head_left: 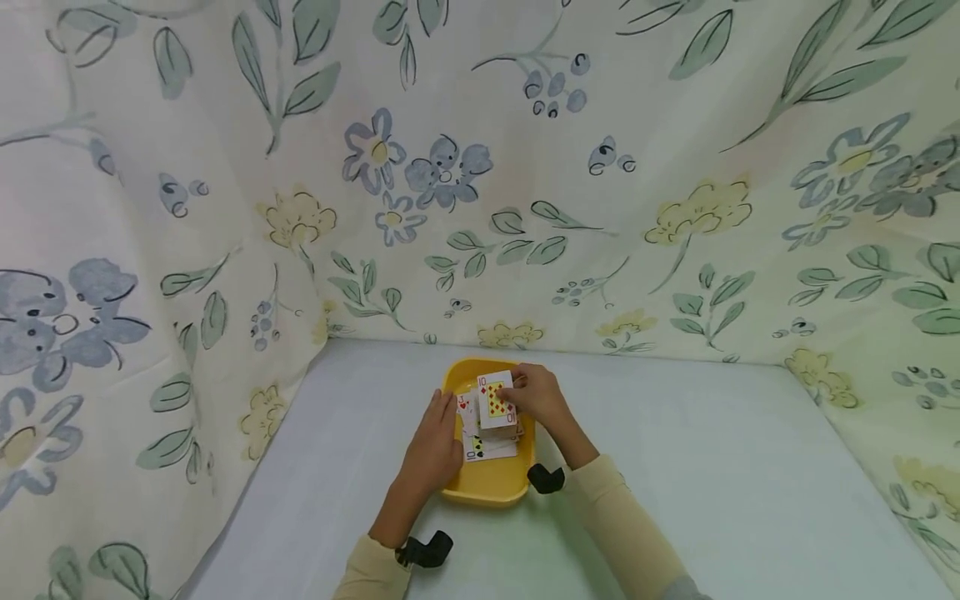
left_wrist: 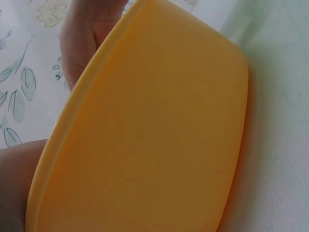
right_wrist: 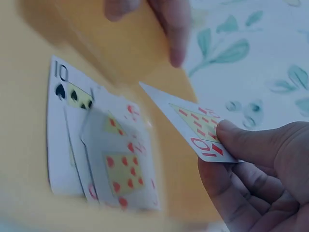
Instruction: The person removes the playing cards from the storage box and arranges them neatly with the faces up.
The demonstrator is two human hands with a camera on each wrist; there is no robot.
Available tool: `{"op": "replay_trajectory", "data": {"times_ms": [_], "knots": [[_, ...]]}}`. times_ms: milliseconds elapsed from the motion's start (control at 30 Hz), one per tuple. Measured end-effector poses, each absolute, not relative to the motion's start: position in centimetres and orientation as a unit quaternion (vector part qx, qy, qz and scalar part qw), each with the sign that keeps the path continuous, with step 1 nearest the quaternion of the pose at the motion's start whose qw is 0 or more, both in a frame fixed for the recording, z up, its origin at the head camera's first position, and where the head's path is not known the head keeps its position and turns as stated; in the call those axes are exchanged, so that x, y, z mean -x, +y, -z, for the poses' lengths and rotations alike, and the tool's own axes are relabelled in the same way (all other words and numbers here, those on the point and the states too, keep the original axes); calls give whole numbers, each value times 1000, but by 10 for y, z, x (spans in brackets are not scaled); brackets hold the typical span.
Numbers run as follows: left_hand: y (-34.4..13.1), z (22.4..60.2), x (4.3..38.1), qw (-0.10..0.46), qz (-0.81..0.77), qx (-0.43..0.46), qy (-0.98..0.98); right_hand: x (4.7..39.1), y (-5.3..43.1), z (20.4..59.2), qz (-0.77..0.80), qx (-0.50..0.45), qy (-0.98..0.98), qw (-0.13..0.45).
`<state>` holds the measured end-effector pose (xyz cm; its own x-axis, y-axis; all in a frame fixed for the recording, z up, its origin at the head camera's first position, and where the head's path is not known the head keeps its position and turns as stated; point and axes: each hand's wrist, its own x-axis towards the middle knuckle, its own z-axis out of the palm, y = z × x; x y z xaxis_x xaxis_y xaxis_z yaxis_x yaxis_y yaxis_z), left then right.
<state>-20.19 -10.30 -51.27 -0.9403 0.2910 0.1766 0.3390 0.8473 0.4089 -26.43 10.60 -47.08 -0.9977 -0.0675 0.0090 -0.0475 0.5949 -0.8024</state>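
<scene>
A playing card, the ten of diamonds, is pinched between thumb and fingers of my right hand. It is raised over the yellow tray, tilted in the right wrist view. Below it inside the tray lie several overlapping cards, among them a ten of spades and a red-heart card. My left hand rests at the tray's left rim, its fingers extended along the side. In the left wrist view the tray's outer wall fills the middle and hides part of that hand.
The tray stands on a pale tabletop. Behind and beside the table hangs a floral cloth. Each wrist carries a small black device, such as the one on the left wrist.
</scene>
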Motion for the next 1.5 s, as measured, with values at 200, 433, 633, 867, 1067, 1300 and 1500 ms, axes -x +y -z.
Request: {"op": "replay_trajectory", "data": {"times_ms": [200, 433, 633, 867, 1067, 1300, 1500], "knots": [[-104, 512, 199, 54, 229, 159, -959, 265, 133, 470, 501, -13, 865, 24], [-103, 510, 199, 49, 220, 147, -963, 268, 168, 479, 567, -60, 821, 36], [-102, 509, 199, 37, 231, 142, -962, 262, 191, 490, 568, -104, 815, 55], [-101, 508, 199, 39, 226, 141, -963, 258, 209, 505, 558, -136, 816, 69], [-102, 508, 200, 49, 219, 150, -963, 261, 213, 516, 519, -139, 841, 65], [-101, 509, 200, 48, 219, 149, -963, 261, 210, 524, 412, -116, 903, 37], [-101, 510, 199, 49, 219, 149, -963, 260, 202, 528, 361, -103, 927, -6]]}}
